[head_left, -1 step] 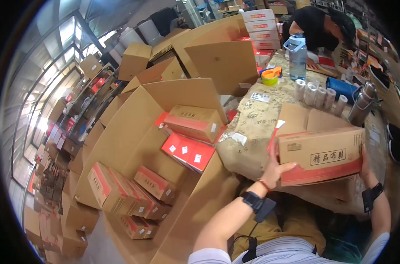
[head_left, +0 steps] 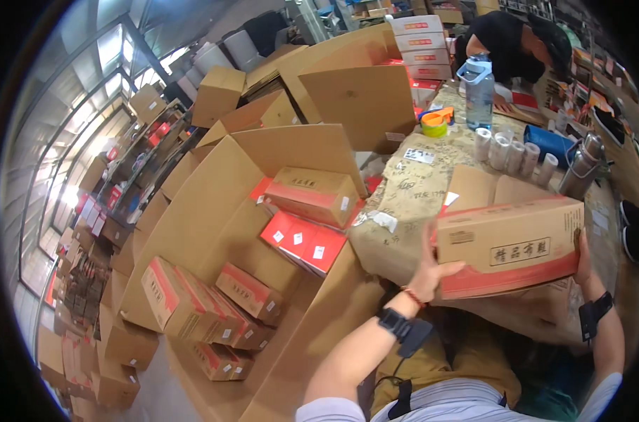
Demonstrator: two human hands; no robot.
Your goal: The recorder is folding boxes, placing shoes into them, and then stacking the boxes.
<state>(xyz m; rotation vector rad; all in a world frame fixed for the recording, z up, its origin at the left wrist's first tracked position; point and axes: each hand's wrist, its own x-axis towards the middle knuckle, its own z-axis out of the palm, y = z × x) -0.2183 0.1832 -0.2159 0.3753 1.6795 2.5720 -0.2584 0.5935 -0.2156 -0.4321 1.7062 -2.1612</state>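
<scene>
The person holds a carton (head_left: 511, 243), tan with a red band along its bottom edge, between both hands above the near edge of the worktop (head_left: 418, 190). The left hand (head_left: 432, 271) clamps its left end, fingers (head_left: 427, 243) up along the end face and thumb across the lower front corner. The right hand (head_left: 582, 257) presses the right end; only its edge shows, so I cannot tell how its fingers lie. Each wrist carries a black strap. To the left a big open box (head_left: 214, 225) lies tipped on its side, with smaller red-and-tan cartons (head_left: 312, 193) stacked inside. Farther back on the worktop stand a row of white rolls (head_left: 509, 151), a water jug (head_left: 478, 91) and a metal flask (head_left: 580, 165). Another person (head_left: 509, 42) bends over the far end.
</scene>
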